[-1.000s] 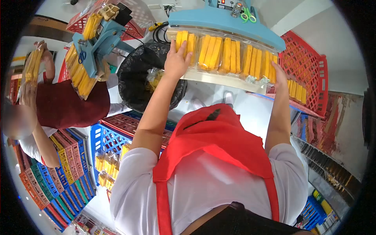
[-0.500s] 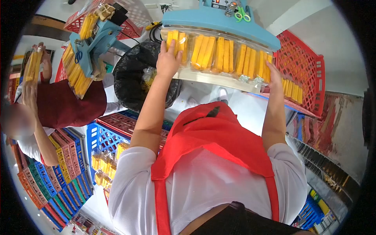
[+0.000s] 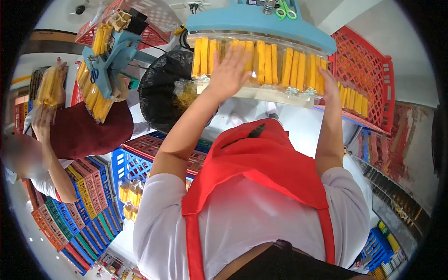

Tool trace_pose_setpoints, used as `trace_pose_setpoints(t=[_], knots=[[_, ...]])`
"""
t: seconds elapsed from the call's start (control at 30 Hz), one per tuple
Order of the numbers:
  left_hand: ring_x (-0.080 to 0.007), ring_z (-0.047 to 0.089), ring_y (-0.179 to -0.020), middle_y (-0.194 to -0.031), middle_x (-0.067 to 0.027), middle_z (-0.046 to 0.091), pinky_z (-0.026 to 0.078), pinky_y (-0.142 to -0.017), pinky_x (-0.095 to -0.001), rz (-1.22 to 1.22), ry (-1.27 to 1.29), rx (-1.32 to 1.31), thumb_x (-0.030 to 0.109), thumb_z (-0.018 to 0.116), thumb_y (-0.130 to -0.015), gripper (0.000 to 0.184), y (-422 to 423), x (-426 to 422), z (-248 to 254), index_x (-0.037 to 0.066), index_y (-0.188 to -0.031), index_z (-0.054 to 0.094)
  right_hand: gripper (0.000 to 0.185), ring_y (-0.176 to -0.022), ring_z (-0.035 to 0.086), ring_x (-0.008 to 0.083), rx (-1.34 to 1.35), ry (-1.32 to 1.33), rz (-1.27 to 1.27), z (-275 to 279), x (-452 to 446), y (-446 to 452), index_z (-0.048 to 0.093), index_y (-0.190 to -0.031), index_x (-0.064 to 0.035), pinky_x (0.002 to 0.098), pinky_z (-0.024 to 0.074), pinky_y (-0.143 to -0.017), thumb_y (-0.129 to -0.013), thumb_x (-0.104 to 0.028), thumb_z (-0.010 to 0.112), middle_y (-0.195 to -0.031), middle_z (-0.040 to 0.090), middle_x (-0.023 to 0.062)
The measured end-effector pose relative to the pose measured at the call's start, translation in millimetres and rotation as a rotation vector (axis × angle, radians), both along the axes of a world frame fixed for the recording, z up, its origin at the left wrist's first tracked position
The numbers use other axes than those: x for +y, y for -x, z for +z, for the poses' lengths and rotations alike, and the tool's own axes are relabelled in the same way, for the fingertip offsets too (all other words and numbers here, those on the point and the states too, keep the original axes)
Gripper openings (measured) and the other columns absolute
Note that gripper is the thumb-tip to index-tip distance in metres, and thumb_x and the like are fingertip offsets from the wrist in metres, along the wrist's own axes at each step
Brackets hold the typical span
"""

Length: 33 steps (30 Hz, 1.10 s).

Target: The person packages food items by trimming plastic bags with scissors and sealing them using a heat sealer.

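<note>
Several clear bags of yellow sticks [image 3: 267,64] lie side by side on the pale ledge [image 3: 261,94] of a blue sealing machine [image 3: 261,24]. My left hand [image 3: 228,72] lies with spread fingers over the second bag from the left and hides part of it. At the row's right end, my right hand [image 3: 330,86] rests its fingers against the outer side of the last bag, not wrapped round it. The open ends of the bags reach up to the machine's blue bar.
Right of the machine stands a red crate [image 3: 361,77] with more bags. A black-lined bin [image 3: 163,93] is at the left. Beyond it, a co-worker in a maroon apron [image 3: 88,128] holds a bag near a second sealer [image 3: 109,60]. Green scissors [image 3: 285,10] lie on the machine.
My left hand has moved right, from the leftmost bag to the second one, uncovering the first. My right hand stays at the right end. The co-worker's bag has shifted slightly.
</note>
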<state>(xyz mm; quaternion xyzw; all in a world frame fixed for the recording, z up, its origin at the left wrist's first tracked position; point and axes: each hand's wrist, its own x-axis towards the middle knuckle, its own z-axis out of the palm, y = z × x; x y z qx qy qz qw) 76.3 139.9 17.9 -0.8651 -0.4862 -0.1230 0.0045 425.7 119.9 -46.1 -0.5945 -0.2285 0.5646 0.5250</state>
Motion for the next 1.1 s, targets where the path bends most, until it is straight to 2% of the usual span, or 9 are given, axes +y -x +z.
trace_pose_setpoints(t=[0.03,0.1,0.43,0.57,0.7,0.8,0.87,0.97,1.1], knots=[[-0.0291,0.023,-0.124,-0.135,-0.0125,0.023,0.013,-0.096,-0.0570,-0.076,0.018,-0.006,0.039,0.042,-0.084,0.054,-5.2,-0.5,-3.3,0.011,-0.128,0.031,0.032,-0.090,0.056,0.0192,0.002,-0.001,0.000,-0.1,-0.1,0.4,0.047,-0.107,-0.0017,0.0327,0.0471,-0.075,-0.081,-0.019,0.053,-0.101,0.055,0.0094],[-0.0283,0.023,-0.125,-0.136,-0.0124,0.023,0.011,-0.097,-0.0559,-0.058,0.029,0.008,0.040,0.040,-0.084,0.055,-8.5,4.8,-10.6,0.010,-0.128,0.030,0.035,-0.093,0.054,0.0154,0.087,-0.018,-0.012,0.6,-1.5,0.5,0.050,-0.108,0.0001,0.0259,0.0417,-0.080,-0.079,-0.018,0.057,-0.102,0.056,0.0079],[-0.0295,0.027,-0.123,-0.133,-0.0159,0.027,0.013,-0.099,-0.0523,0.031,0.027,0.046,0.040,0.038,-0.084,0.055,-7.2,7.7,-19.5,0.007,-0.128,0.030,0.032,-0.090,0.055,0.0161,0.099,-0.003,-0.032,11.3,-4.8,4.8,0.051,-0.105,0.0004,0.0273,0.0441,-0.076,-0.078,-0.016,0.057,-0.101,0.057,0.0088],[-0.0296,0.023,-0.125,-0.135,-0.0179,0.022,0.009,-0.099,-0.0525,0.053,0.065,0.131,0.043,0.033,-0.085,0.059,-7.2,6.4,-15.9,0.006,-0.130,0.025,0.035,-0.090,0.056,0.0164,0.125,-0.017,-0.045,18.6,-5.9,10.9,0.048,-0.108,0.0004,0.0278,0.0448,-0.076,-0.078,-0.016,0.058,-0.101,0.056,0.0089],[-0.0311,0.024,-0.124,-0.134,-0.0183,0.022,0.009,-0.099,-0.0530,0.063,0.051,0.158,0.043,0.035,-0.085,0.060,-15.5,4.3,-9.6,0.005,-0.130,0.025,0.042,-0.092,0.055,0.0169,0.119,0.001,-0.049,25.4,-6.5,13.6,0.045,-0.112,0.0011,0.0285,0.0439,-0.078,-0.077,-0.017,0.059,-0.104,0.055,0.0095],[-0.0321,0.021,-0.125,-0.135,-0.0175,0.022,0.008,-0.099,-0.0531,0.028,0.035,0.093,0.043,0.038,-0.083,0.060,-30.5,1.6,6.1,0.006,-0.130,0.026,0.045,-0.094,0.054,0.0174,0.088,0.013,-0.095,7.0,-3.4,5.5,0.044,-0.113,0.0021,0.0286,0.0429,-0.080,-0.076,-0.017,0.060,-0.105,0.054,0.0102],[-0.0324,0.018,-0.126,-0.136,-0.0155,0.019,0.009,-0.099,-0.0540,-0.209,0.117,-0.022,0.043,0.043,-0.081,0.061,-44.5,-0.4,13.9,0.009,-0.130,0.026,0.046,-0.095,0.054,0.0176,0.106,0.005,-0.086,2.3,-4.2,2.5,0.043,-0.114,0.0022,0.0287,0.0425,-0.080,-0.076,-0.018,0.060,-0.106,0.054,0.0103],[-0.0313,0.017,-0.126,-0.136,-0.0147,0.020,0.008,-0.099,-0.0530,-0.371,0.158,-0.036,0.046,0.044,-0.080,0.064,-59.7,-3.6,8.0,0.012,-0.131,0.025,0.047,-0.095,0.054,0.0176,0.125,-0.005,-0.060,7.0,-3.9,4.2,0.043,-0.115,0.0020,0.0286,0.0425,-0.080,-0.076,-0.018,0.059,-0.106,0.054,0.0101],[-0.0309,0.018,-0.126,-0.136,-0.0149,0.020,0.009,-0.100,-0.0517,-0.369,0.176,0.050,0.047,0.045,-0.079,0.066,-64.1,2.3,-10.7,0.013,-0.131,0.024,0.042,-0.093,0.054,0.0167,0.161,-0.044,-0.029,21.4,-6.8,11.8,0.044,-0.114,0.0007,0.0280,0.0439,-0.078,-0.078,-0.017,0.056,-0.106,0.054,0.0092]])
